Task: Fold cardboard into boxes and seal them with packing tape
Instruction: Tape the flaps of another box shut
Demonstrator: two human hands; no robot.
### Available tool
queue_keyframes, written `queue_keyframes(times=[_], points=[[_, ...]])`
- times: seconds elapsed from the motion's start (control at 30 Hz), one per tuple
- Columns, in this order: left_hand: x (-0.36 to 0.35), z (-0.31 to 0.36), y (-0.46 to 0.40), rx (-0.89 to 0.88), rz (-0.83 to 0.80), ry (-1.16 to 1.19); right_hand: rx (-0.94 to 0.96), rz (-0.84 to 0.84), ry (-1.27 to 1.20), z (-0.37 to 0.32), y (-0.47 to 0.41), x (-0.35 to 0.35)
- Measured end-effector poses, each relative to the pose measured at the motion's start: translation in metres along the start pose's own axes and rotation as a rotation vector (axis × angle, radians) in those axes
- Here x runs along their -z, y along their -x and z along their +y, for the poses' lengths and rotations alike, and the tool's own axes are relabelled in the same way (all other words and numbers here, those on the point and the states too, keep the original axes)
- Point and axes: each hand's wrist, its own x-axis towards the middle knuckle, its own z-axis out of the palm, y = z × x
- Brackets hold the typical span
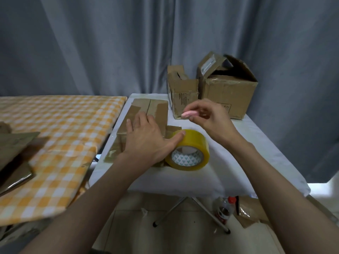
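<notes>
A small taped cardboard box (146, 110) lies on the white-covered table (238, 162). My left hand (146, 140) rests flat on the box's top, fingers straight, with the thumb reaching out to touch the yellow tape roll (190, 151). The roll stands on edge just right of the box. My right hand (207, 118) hovers above the roll and pinches a small pink cutter (189, 114) between its curled fingers.
Two brown boxes, a narrow box (183, 92) and a larger open-flapped box (229, 88), stand at the table's back. A checked orange-and-white table (60, 129) on the left holds flat cardboard (14, 153). A red-capped bottle (225, 208) and cardboard scraps lie on the floor. Grey curtains hang behind.
</notes>
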Motion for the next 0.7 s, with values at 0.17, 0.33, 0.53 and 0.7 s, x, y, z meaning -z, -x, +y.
queue_keyframes(times=[0.17, 0.33, 0.53, 0.7], points=[[-0.001, -0.001, 0.000, 0.000, 0.001, 0.008, 0.172, -0.128, 0.089, -0.010, 0.003, -0.006], [-0.002, -0.001, -0.001, -0.002, 0.006, 0.007, 0.270, -0.131, 0.108, -0.011, -0.002, -0.014], [-0.002, 0.000, -0.001, 0.004, 0.013, 0.017, 0.351, -0.148, 0.196, -0.002, -0.008, -0.023], [-0.001, 0.002, 0.001, 0.002, -0.018, 0.014, 0.116, -0.018, 0.296, 0.013, -0.012, -0.025]])
